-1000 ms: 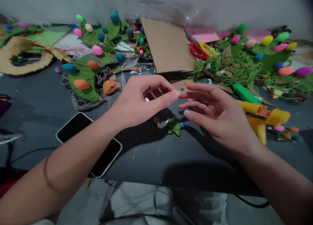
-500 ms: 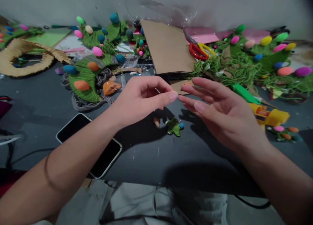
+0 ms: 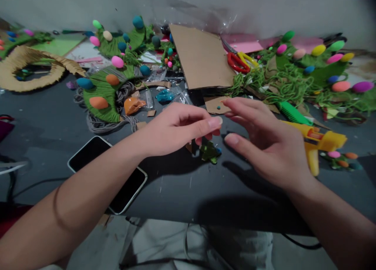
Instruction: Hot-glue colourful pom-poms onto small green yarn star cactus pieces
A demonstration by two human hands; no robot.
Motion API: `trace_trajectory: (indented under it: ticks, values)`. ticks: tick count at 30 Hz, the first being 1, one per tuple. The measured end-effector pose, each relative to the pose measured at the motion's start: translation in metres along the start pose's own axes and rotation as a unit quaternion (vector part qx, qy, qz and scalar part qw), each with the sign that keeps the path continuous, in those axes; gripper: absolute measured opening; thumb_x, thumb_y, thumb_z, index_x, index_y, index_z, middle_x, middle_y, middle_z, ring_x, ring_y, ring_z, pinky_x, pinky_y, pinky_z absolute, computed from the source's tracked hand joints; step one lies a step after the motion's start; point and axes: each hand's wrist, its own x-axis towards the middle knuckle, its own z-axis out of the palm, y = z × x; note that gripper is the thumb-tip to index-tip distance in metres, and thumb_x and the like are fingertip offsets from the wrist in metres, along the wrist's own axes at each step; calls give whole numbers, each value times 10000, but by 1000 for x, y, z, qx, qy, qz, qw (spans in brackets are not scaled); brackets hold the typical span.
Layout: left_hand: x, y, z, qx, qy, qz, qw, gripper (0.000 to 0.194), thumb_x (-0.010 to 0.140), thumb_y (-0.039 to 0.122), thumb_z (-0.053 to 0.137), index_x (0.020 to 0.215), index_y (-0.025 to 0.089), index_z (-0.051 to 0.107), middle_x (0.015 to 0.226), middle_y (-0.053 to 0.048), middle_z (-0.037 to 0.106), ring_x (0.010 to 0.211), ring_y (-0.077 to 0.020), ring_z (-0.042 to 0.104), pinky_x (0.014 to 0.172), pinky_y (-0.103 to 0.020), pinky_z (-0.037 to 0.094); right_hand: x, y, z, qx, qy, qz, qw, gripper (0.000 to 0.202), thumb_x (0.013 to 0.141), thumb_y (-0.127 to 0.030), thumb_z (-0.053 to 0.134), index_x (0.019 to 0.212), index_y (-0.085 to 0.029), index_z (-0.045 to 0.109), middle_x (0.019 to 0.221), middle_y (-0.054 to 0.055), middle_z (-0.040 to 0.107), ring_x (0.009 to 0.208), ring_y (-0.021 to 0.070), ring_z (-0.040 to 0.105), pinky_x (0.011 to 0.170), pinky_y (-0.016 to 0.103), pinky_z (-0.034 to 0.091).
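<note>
My left hand (image 3: pixel 182 131) hovers over the middle of the dark table with its thumb laid against the curled fingers. Anything between those fingertips is hidden. My right hand (image 3: pixel 267 141) is open just to its right, thumb well apart from the stretched fingers. Below my left fingertips lies a small green yarn-wrapped star (image 3: pixel 209 152) with a blue ball on one point, partly covered by the fingers. A tiny teal bead (image 3: pixel 218 107) rests on a cardboard scrap (image 3: pixel 210 103) near my right fingertips. The yellow glue gun (image 3: pixel 326 138) lies beyond my right wrist.
A phone (image 3: pixel 123 191) lies under my left forearm. Green yarn-wrapped shapes with coloured balls (image 3: pixel 101 92), a straw-coloured ring (image 3: pixel 11 70) and orange and teal clay packets (image 3: pixel 164 96) are at left. Behind are cardboard (image 3: pixel 202 58), scissors (image 3: pixel 239 62) and tangled green yarn (image 3: pixel 282 84).
My left hand has moved down and slightly right, now partly covering the star. My right thumb has dropped away from its fingers, and the two hands' fingertips have drawn apart.
</note>
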Motion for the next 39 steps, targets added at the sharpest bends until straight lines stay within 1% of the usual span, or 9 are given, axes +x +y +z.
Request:
trace_trajectory:
  ticks: [8,13,16,18,23,28,33,36,39]
  values:
    - [-1,1,5,-34,-34,-56,997,465,1011,549,551,889,162,779,812,-32,756,670,-102,659,607,-189,529,0,-1,9,-70,35,-23,997,85,953,-292,696,1005,-257,753,929,16,736,820,157,673,716,298,545]
    - [1,-3,1,-42,36,-85,995,575,1031,604,464,860,162,790,838,-60,773,668,-130,674,603,-250,536,2,-1,1,-81,19,50,995,394,1031,-393,563,692,-211,651,575,-31,583,528,93,527,514,247,419]
    - [2,-7,0,-30,55,-84,994,549,1031,585,481,850,167,788,815,-50,767,670,-131,674,621,-260,539,1,3,0,-96,0,13,995,93,937,-309,716,931,-228,760,859,-1,759,745,130,678,634,245,516]
    - [2,-8,0,-27,61,-80,995,536,1033,572,485,853,167,785,828,-46,768,667,-127,670,625,-262,539,0,7,0,-90,-9,0,996,222,950,-236,687,1166,-236,740,1104,21,770,934,152,718,781,262,567]
    - [1,-8,0,-15,40,-65,997,537,1034,575,482,879,160,786,815,-47,752,682,-123,658,625,-242,533,-1,9,-3,-79,-47,22,996,120,981,-302,661,1009,-252,766,781,-37,738,640,93,652,611,224,527]
    - [0,-5,0,18,20,-36,999,416,995,524,597,897,160,773,794,-29,727,685,-108,646,616,-194,515,0,6,-5,-75,-9,-5,997,189,940,-255,718,1127,-237,740,1042,-6,773,895,116,719,811,236,573]
    - [0,-5,1,33,39,-34,998,357,965,491,652,861,167,760,734,-17,697,656,-108,645,595,-184,514,-1,4,-3,-47,-17,26,998,129,983,-302,662,915,-227,742,722,-50,714,631,71,647,603,189,526]
    - [0,-5,2,36,39,-41,998,331,949,482,676,845,177,753,718,-7,683,627,-106,633,583,-194,510,-1,4,-1,-56,17,11,998,107,875,-268,794,948,-222,731,883,-26,761,769,92,698,691,186,566]
    - [0,-4,2,43,43,-32,998,332,952,476,673,825,179,748,709,-6,678,616,-104,626,571,-201,495,-1,4,-2,-10,11,34,999,134,982,-257,657,1102,-240,716,932,-14,761,794,99,716,738,211,596]
